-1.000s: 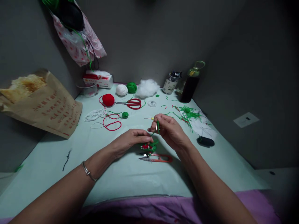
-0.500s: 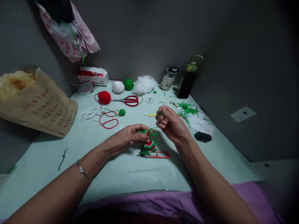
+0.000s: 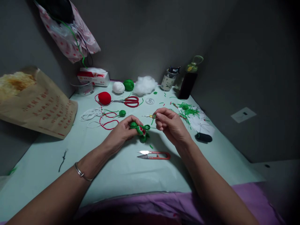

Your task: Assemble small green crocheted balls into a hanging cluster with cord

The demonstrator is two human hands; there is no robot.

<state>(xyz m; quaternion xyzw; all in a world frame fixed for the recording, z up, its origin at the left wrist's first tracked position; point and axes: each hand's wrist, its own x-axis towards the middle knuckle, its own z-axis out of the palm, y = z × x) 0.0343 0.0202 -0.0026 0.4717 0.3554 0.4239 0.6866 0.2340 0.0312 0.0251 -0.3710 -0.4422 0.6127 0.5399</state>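
Note:
Between the thumb and fingers of my left hand is a small crocheted piece, mostly green with red and white parts. My right hand is closed in a pinch on green yarn, a short end of which hangs from the fingertips. A thin line runs from the crocheted piece toward this hand; I cannot tell whether it is yarn or a needle. Just behind the right fingertips lies a yellow-handled crochet hook. Orange thread snips rest on the table below the crocheted piece.
Red-handled scissors, a red yarn ball and white stuffing lie farther back. Green yarn scraps and a dark oblong item are at right. A paper bag stands at left, a bottle back right.
My left hand has lifted the crocheted piece up and left, away from the snips, and turned it. The right hand has shifted slightly left and down, and the strand between the hands looks shorter.

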